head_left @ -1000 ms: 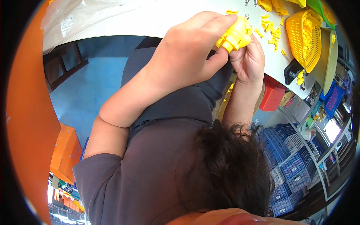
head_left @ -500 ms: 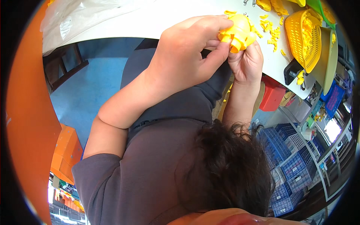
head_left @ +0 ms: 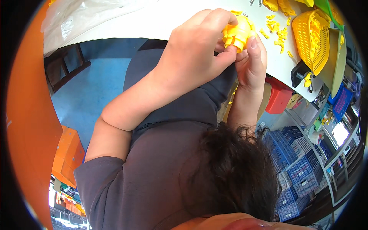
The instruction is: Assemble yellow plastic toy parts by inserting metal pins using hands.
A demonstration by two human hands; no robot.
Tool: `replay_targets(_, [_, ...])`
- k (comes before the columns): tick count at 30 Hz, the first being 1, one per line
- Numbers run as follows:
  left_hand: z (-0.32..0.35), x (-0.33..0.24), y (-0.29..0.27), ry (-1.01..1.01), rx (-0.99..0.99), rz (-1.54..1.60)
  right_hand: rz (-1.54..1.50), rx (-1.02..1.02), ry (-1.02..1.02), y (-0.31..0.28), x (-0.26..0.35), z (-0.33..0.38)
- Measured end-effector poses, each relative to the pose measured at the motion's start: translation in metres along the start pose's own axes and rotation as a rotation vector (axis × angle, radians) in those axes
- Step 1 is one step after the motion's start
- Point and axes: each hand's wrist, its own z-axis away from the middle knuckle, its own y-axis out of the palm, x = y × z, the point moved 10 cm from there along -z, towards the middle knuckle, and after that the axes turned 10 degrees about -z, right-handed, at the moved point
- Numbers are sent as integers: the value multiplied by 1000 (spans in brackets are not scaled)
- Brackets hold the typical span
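Both my hands are closed on a yellow plastic figure [head_left: 239, 33] with a rounded body and short tube-like ends, held up over the near edge of the white table [head_left: 130, 23]. My left hand [head_left: 199, 44] grips it from the left, its index finger near the top and its thumb at the lower end. My right hand [head_left: 253, 61] holds it from the right and below, the thumb along its side. Small yellow pieces [head_left: 280, 36] lie scattered on the table to the right of the figure. What the fingers behind the figure do is hidden.
A yellow perforated basket [head_left: 304, 38] filled with yellow parts stands at the table's right, beside a black phone-like object [head_left: 299, 73]. Clear plastic sheeting [head_left: 73, 23] covers the table's left end. Below are a red stool-like box [head_left: 278, 97] and blue crates [head_left: 293, 165].
The yellow figure has turned a little in my hands. My right thumb has come up onto its right side, and my left hand has shifted slightly upward.
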Motion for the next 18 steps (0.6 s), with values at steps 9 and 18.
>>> replay_targets(9, [-1,-5,-6,19,-77,21,-113,-21,27,-7,-6,-4])
replay_targets(18, [10,-1,-2,51,-178,78,-170,-14,32,-10,-10,-3])
